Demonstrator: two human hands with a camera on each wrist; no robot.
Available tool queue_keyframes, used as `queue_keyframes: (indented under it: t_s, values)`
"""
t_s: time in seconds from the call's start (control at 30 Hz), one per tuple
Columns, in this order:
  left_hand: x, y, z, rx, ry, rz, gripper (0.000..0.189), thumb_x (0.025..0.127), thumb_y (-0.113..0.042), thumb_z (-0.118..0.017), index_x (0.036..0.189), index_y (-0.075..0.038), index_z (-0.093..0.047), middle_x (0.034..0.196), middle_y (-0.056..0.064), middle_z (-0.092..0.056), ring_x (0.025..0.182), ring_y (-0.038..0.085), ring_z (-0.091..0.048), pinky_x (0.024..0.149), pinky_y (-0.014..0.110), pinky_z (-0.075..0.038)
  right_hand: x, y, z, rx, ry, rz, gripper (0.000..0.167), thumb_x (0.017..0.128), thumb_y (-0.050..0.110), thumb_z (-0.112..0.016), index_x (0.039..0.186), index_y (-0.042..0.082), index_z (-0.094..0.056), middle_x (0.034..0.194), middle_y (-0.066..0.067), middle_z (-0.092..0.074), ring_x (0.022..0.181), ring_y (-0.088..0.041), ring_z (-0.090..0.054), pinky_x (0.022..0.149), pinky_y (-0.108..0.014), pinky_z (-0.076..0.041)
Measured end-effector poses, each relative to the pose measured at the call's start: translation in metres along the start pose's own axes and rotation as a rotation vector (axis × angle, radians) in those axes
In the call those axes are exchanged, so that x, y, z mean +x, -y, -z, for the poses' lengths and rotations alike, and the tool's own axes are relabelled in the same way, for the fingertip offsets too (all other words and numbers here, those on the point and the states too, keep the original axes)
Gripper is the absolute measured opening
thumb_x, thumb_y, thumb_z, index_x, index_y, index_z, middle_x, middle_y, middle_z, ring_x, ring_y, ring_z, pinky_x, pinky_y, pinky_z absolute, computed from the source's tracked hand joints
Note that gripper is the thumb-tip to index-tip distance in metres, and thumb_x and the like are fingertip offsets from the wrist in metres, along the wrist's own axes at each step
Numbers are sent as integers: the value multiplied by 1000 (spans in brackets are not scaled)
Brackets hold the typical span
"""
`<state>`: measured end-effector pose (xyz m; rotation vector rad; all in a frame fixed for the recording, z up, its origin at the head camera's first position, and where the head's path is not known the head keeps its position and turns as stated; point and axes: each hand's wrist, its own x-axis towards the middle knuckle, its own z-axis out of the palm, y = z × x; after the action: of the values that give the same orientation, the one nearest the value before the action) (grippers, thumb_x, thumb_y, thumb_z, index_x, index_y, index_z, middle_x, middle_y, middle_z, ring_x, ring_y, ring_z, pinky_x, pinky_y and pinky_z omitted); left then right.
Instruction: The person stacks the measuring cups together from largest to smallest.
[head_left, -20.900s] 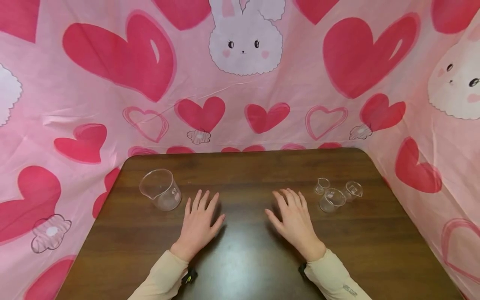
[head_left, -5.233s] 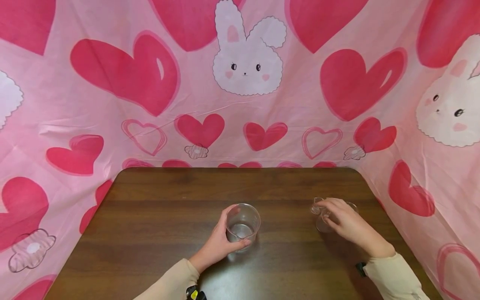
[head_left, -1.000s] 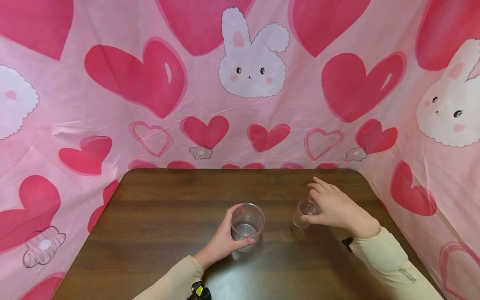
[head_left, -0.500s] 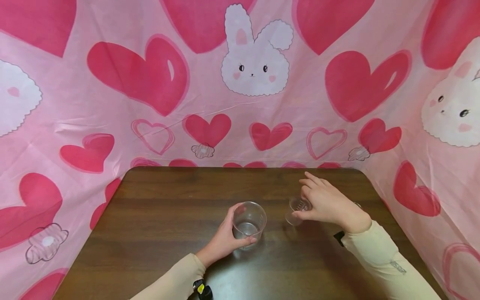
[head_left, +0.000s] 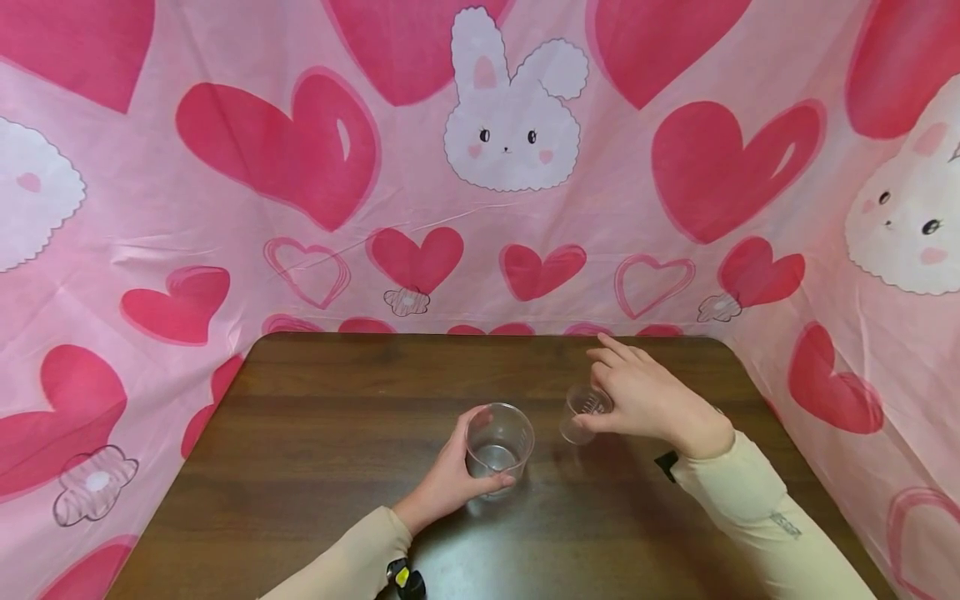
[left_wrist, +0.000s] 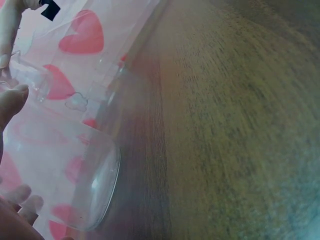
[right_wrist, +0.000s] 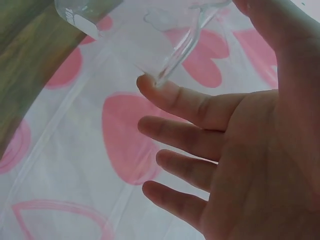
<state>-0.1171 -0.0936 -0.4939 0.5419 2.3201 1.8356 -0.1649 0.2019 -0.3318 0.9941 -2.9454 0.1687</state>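
Observation:
In the head view my left hand (head_left: 453, 479) grips the large clear beaker (head_left: 498, 446) around its side, thumb across the front, near the middle of the table. The beaker stands mouth up and looks empty. To its right my right hand (head_left: 648, 404) pinches a smaller clear beaker (head_left: 581, 414) at the rim between thumb and index finger, the other fingers stretched out. This small beaker is tilted and apart from the large one. The right wrist view shows the index fingertip (right_wrist: 150, 85) at the small beaker's rim (right_wrist: 185, 52), with white print on its wall.
A brown wooden table (head_left: 322, 475) lies under both hands. Pink cloth (head_left: 480, 212) with hearts and rabbits hangs along its back and sides. Behind the right wrist a bit of clear glass rim (head_left: 718, 410) peeks out; the hand hides the rest there.
Earlier both hands lay on the table beside the beakers. The large beaker came from the left to the middle; my right hand took a small beaker and keeps moving left with it.

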Motion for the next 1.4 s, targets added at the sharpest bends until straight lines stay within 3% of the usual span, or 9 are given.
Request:
queue_keyframes:
  t_s: [0.43,0.73,1.17,1.4]
  values:
    - [0,0,-1,4,-9,2,96,79,-23,-93,155,-20,-34,157,8,-46,146,30,-42,117,62,-31,10,13,6,-42,-32,14,45,83,54,-79,75,14,-59,129,-21,-66,145,-47,-40,114,-61,-36]
    - [1,-3,-2,15,-14,12,98,80,-25,-93,156,-15,-31,157,12,-46,145,30,-42,117,61,-31,19,24,11,-56,3,-22,43,86,55,-74,78,15,-61,133,-21,-66,147,-45,-38,117,-61,-32]
    - [2,-4,-3,12,-23,-18,101,78,-21,-94,156,-8,-32,156,14,-47,146,29,-42,118,59,-31,31,43,15,-130,-51,43,48,87,59,-72,78,12,-62,132,-21,-66,142,-45,-44,114,-60,-37]
    - [2,-1,-3,15,-21,-7,99,79,-23,-94,156,-13,-32,156,12,-47,146,29,-43,117,61,-31,39,55,14,-146,-87,86,51,85,60,-74,77,11,-62,132,-20,-65,142,-45,-44,113,-60,-39]
